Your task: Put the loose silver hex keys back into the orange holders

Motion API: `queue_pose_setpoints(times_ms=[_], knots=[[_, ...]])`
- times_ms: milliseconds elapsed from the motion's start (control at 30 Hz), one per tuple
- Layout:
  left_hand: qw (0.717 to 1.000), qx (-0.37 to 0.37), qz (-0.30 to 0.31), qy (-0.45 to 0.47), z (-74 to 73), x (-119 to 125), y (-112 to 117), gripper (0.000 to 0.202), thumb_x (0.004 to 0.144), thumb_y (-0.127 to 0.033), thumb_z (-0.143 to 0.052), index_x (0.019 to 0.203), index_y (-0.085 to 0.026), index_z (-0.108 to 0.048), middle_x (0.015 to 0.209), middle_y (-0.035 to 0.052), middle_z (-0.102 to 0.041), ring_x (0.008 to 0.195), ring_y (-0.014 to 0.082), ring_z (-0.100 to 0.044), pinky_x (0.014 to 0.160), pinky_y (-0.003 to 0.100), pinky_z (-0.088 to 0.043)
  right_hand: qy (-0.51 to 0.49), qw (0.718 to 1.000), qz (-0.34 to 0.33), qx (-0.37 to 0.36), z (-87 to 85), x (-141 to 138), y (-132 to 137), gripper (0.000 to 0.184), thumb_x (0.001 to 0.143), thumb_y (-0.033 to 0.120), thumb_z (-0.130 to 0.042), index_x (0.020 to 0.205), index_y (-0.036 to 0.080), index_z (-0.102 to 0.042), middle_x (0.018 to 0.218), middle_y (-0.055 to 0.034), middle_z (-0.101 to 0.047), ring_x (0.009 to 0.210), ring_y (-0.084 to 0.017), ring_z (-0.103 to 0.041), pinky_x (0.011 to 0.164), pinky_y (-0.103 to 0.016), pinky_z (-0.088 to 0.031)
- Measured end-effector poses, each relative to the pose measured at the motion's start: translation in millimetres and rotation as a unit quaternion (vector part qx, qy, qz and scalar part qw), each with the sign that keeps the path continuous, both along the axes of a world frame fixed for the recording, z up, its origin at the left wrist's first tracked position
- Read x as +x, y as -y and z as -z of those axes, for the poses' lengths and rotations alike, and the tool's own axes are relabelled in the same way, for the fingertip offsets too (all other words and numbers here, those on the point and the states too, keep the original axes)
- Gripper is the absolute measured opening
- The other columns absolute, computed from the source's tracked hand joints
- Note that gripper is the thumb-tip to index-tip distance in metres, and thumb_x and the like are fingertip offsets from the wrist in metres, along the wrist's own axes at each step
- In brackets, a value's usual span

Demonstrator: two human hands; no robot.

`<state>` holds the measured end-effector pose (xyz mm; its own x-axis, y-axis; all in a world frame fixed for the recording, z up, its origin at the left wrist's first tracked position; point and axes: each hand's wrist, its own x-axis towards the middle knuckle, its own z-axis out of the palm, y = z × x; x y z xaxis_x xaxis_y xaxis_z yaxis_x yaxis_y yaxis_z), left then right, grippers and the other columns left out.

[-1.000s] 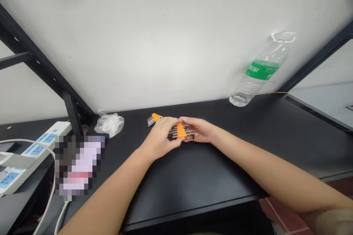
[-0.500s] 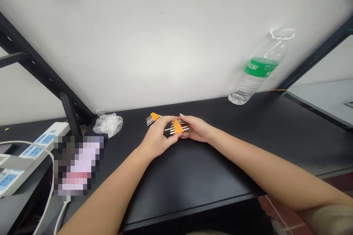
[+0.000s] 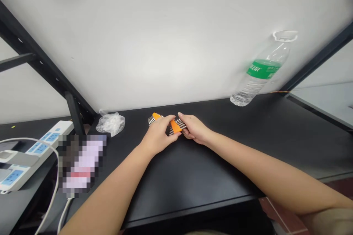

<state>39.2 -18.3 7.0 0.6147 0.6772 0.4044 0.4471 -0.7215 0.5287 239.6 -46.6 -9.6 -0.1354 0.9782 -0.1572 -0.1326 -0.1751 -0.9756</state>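
Both my hands meet over the black tabletop (image 3: 193, 176) on a set of metal hex keys in an orange holder (image 3: 176, 126). My left hand (image 3: 157, 135) pinches the holder from the left, fingers curled around it. My right hand (image 3: 193, 128) grips the keys' ends from the right, one finger stretched along the top. The set is tilted, its far end raised. A second set of hex keys in an orange holder (image 3: 153, 118) lies on the table just behind my left hand, untouched.
A crumpled clear plastic bag (image 3: 110, 124) lies at the back left. A clear water bottle with a green label (image 3: 260, 70) stands at the back right against the white wall. White power strips (image 3: 30, 154) with a cable sit at the left, beside a blurred-out object.
The hex key set between my hands has moved slightly away from me and tilted more steeply. My hands have stayed closed on it; the second set has not moved.
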Motion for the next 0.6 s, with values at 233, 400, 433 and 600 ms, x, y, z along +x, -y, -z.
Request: queue_pose_setpoints(times_ms=[233,400,433,600], knots=[[0.995,-0.017,-0.007,-0.094,-3.6,7.7,3.7,0.018,0.084,-0.037,-0.068,0.083,-0.021,-0.06,0.077,0.0011,-0.065,0.074,0.0183,-0.06,0.067,0.031,-0.046,0.187,0.981,0.041,0.041,0.0,-4.9,-2.6,0.055,0.094,0.069,-0.05,0.068,0.021,-0.052,0.048,0.0038,-0.043,0.041,-0.01,-0.034,0.042,-0.026,-0.025],[0.991,-0.032,-0.032,-0.129,-3.5,6.5,5.4,0.026,0.081,-0.036,-0.068,0.069,-0.021,-0.05,0.072,0.0012,-0.061,0.066,0.0167,-0.056,0.059,0.03,-0.04,0.358,0.926,0.036,0.116,-5.4,3.5,-6.5,0.057,0.1,0.063,-0.039,0.062,0.021,-0.044,0.055,0.0006,-0.052,0.054,-0.015,-0.046,0.055,-0.029,-0.032],[0.989,-0.033,-0.036,-0.137,-2.8,5.2,5.1,0.027,0.08,-0.037,-0.068,0.068,-0.021,-0.049,0.072,0.0015,-0.061,0.067,0.0169,-0.056,0.059,0.03,-0.039,0.38,0.917,0.041,0.116,-5.6,6.4,-8.3,0.057,0.101,0.063,-0.037,0.062,0.021,-0.043,0.055,0.0001,-0.052,0.055,-0.015,-0.047,0.056,-0.029,-0.032],[0.985,-0.037,-0.038,-0.163,-2.3,-1.4,3.4,0.029,0.077,-0.04,-0.07,0.068,-0.021,-0.05,0.076,0.0026,-0.063,0.068,0.0178,-0.057,0.057,0.03,-0.036,0.512,0.85,0.028,0.116,-3.5,21.3,-17.8,0.058,0.104,0.057,-0.035,0.061,0.022,-0.05,0.063,-0.0049,-0.06,0.058,-0.018,-0.05,0.063,-0.032,-0.033]])
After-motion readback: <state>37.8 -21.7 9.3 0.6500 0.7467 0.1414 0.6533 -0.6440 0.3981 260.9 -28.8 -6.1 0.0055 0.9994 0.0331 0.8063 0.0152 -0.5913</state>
